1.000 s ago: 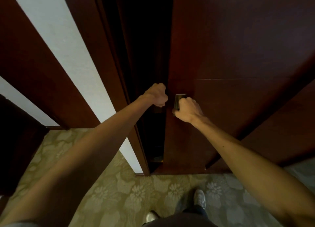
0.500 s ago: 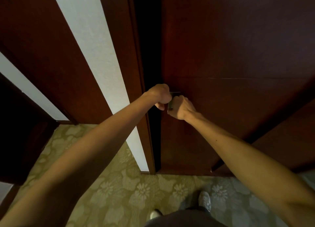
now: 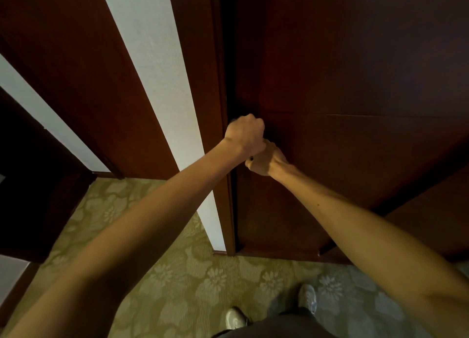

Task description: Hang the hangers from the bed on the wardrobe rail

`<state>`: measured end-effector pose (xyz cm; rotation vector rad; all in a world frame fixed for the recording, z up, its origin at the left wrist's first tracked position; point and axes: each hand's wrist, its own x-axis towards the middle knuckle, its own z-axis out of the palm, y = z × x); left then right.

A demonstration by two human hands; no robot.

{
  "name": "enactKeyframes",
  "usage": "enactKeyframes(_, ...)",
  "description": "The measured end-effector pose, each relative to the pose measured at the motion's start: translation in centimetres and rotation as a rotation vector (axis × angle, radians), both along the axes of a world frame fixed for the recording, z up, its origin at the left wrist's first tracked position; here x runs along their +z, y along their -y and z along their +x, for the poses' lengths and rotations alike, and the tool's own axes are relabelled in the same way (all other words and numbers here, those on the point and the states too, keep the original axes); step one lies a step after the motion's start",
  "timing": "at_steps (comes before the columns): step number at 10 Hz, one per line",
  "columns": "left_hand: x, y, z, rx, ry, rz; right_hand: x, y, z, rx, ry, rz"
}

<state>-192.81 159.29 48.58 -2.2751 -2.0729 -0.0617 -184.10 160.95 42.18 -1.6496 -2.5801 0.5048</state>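
The dark wooden wardrobe door (image 3: 355,79) stands almost against the wardrobe's side post (image 3: 218,58), with only a thin dark slit between them. My left hand (image 3: 245,134) is curled into a fist around the door's left edge. Just below and right of it, my right hand (image 3: 267,160) grips the door's small metal handle, which is nearly all hidden under both hands. No hangers, rail or bed are in view; the wardrobe's inside is hidden.
A white wall strip (image 3: 152,46) runs left of the post, with another brown panel (image 3: 76,71) beyond it. Dark furniture (image 3: 38,185) stands at the left. Floral green carpet (image 3: 177,274) lies below, with my shoes (image 3: 234,317) on it.
The door has slid left and the dark opening has shrunk from a wide gap to a slit. Both hands moved left with it and came together.
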Motion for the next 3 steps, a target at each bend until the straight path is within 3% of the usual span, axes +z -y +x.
enactKeyframes(3, 0.35, 0.66, 0.10, 0.013, 0.098, 0.029, 0.47, 0.91, 1.03, -0.140, -0.160, -0.009)
